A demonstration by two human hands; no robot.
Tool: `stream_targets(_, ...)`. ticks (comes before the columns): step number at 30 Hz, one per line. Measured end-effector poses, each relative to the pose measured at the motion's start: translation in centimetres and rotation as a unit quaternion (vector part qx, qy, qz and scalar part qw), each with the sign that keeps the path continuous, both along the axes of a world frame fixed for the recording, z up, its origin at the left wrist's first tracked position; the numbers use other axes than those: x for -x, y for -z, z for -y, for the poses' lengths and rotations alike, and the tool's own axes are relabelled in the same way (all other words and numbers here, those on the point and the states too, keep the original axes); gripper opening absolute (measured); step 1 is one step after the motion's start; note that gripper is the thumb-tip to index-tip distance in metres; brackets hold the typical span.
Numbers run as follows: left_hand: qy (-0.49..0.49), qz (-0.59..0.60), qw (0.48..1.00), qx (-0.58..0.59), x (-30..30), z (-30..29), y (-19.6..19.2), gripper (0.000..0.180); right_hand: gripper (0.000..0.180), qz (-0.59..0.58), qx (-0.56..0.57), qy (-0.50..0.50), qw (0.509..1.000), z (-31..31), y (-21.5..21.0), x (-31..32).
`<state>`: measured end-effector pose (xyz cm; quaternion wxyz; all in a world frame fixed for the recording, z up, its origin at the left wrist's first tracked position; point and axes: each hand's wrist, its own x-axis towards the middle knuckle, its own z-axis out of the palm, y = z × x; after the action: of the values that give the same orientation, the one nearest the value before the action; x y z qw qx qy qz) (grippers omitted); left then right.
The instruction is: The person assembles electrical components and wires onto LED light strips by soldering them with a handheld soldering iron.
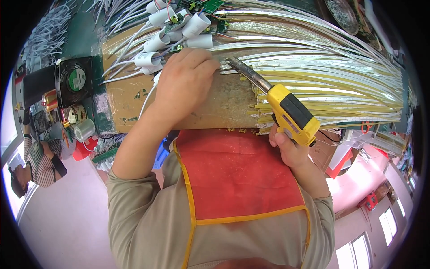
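My right hand (pixel 290 150) grips a yellow-and-black soldering gun (pixel 293 114) with a long metal barrel. Its tip points up and left, close to the near ends of the LED strips (pixel 331 83). These lie side by side on the right half of a brown board (pixel 224 105). My left hand (pixel 186 83) is closed, palm down, just left of the tip. Its fingertips and whatever they hold are hidden. A white cable (pixel 148 98) comes out from beneath it. Beyond sit several white plastic cylinders (pixel 195 26) with wires and green circuit boards (pixel 212 5).
A black fan (pixel 75 80) stands at the left beside a white roll (pixel 84 130). Bundles of white cables (pixel 49 33) are heaped at the far left. A metal dish (pixel 342 15) lies at the far right. Another person (pixel 42 161) is at the left edge.
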<state>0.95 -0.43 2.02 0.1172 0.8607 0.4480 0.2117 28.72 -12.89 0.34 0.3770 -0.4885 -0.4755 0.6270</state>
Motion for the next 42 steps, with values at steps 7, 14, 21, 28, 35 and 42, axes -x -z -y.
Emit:
stream_targets(7,-0.006,0.033,0.999,-0.02,-0.1,0.0,0.4,0.018,0.05,0.002,0.004,-0.001,1.0,-0.1,-0.2,0.1)
stream_targets(14,-0.018,0.036,0.998,-0.048,-0.3,-0.1,0.9,0.017,0.05,0.007,0.007,0.005,1.0,0.0,-0.2,0.2)
stream_targets(21,-0.009,0.031,0.998,-0.045,-0.2,-0.1,0.9,0.02,0.05,0.002,0.003,0.001,1.0,-0.2,-0.6,0.3)
stream_targets(28,-0.007,0.024,0.999,-0.041,-0.1,0.0,1.1,0.021,0.022,-0.02,0.059,0.042,0.997,-0.9,-2.0,0.9)
stream_targets(35,-0.011,0.021,0.999,-0.037,-0.3,-0.1,1.0,0.021,0.021,-0.016,0.053,0.023,0.998,-1.1,-1.7,0.7)
stream_targets(42,-0.014,0.017,0.999,-0.041,-0.3,0.0,1.1,0.021,0.027,-0.004,0.063,0.034,0.997,-1.1,-1.6,0.9)
